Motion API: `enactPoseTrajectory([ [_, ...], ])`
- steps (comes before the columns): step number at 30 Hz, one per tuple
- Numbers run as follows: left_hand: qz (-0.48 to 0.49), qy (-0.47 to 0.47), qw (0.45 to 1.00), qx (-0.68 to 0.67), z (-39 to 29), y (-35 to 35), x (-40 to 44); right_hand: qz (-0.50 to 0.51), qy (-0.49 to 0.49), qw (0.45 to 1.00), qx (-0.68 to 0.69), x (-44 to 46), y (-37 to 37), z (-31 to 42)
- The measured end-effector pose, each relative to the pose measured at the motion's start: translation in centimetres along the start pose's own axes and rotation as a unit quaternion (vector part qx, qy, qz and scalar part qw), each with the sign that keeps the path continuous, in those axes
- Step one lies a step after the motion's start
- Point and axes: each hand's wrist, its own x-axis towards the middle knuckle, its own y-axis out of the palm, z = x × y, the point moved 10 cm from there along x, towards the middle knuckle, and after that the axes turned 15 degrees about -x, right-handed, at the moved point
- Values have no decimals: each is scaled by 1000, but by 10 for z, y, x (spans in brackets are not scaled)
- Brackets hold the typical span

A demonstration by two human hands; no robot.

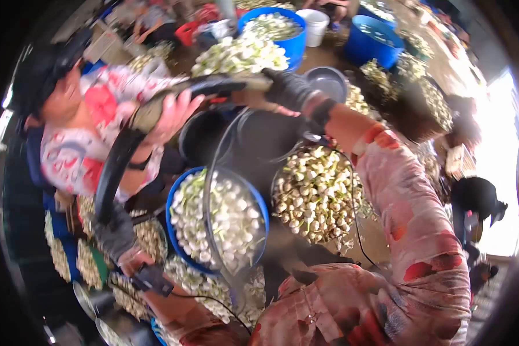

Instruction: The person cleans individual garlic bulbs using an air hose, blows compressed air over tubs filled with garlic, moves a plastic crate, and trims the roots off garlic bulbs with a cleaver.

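Note:
A long dark curved band (119, 158), smeared by motion, arcs from the lower left up across the middle. My left hand (114, 233), in a dark glove, is wrapped round its lower left end. My right hand (291, 90), also gloved, is closed at its upper right end. Between my hands, a co-worker's bare hand (173, 112) touches the band. Below the band, a blue tub (169, 207) holds peeled white bulbs (236, 222). Right of this tub lies a heap of browner bulbs with stems (314, 193).
The co-worker (69, 155) in a patterned shirt is close at the left. Dark buckets (265, 132) stand in the middle. Blue tubs (375, 43), a white bucket (315, 27) and a grey basin (327, 83) are farther back. Another person (476, 199) is at the right.

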Motion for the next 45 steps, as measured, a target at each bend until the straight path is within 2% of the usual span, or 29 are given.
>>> enactPoseTrajectory([
  [1,22,-16,1000,-14,-12,1,-5,-44,-24,997,-65,7,14,9],
  [3,61,-5,997,-41,-43,-4,-11,-87,-38,994,-52,13,34,16],
  [4,-87,121,987,-65,-60,-4,-30,-60,21,993,101,11,43,4],
  [6,-66,120,990,22,-163,-105,28,-26,68,994,83,3,37,12],
  [8,-99,93,991,-11,-201,-160,34,-44,57,993,97,6,36,24],
  [11,-193,138,971,25,-277,-260,9,-100,-6,993,61,18,15,71],
  [12,-222,151,963,30,-296,-293,-3,-66,20,996,59,25,26,75],
  [15,-264,154,952,33,-324,-369,-20,-88,-14,996,-23,22,17,97],
  [18,-271,116,955,24,-316,-418,-5,-101,-4,994,-52,13,19,90],
  [20,-223,48,973,-24,-298,-465,37,-130,3,990,-53,9,17,82],
  [23,-321,76,944,22,-245,-378,10,-143,-11,988,-49,-20,12,61],
  [24,-344,70,936,20,-228,-344,2,-122,9,992,37,-30,19,41],
  [25,-192,12,981,20,-248,-389,49,-77,77,965,239,-42,36,10],
  [26,-215,43,972,81,-242,-376,41,-55,147,879,450,-57,52,-19],
  [27,-241,66,957,147,-230,-351,33,-54,187,808,555,-75,56,-39],
  [29,-298,41,944,139,-216,-350,28,-130,100,956,242,-111,12,-44],
  [30,-327,28,937,115,-192,-341,40,-148,71,974,154,-126,-5,-44],
  [31,-333,73,927,156,-181,-329,37,-171,46,982,63,-140,-25,-37],
  [32,-263,50,945,189,-169,-331,56,-153,104,963,195,-158,-7,-73],
  [33,-261,17,948,183,-155,-347,66,-150,165,920,323,-179,12,-107],
  [35,-251,-42,949,186,-125,-327,61,-151,228,858,435,-205,23,-120],
  [36,-242,-71,948,195,-104,-296,47,-160,252,800,521,-212,32,-123],
  [37,-150,-87,972,156,-86,-285,55,-91,249,682,682,-212,39,-109],
  [38,-175,-139,967,124,-77,-319,66,-76,250,679,686,-219,44,-111],
  [40,-135,-144,966,166,-58,-316,70,-82,212,637,737,-225,35,-122],
  [42,-186,-34,954,235,-47,-295,64,-164,364,641,656,-236,24,-124],
  [43,-105,-63,948,295,-50,-353,113,-115,356,695,614,-240,15,-127],
  [44,-85,-169,958,217,-14,-308,77,-167,300,743,575,-255,23,-167],
  [45,-122,-175,957,195,-5,-318,78,-174,273,845,425,-255,0,-162],
])
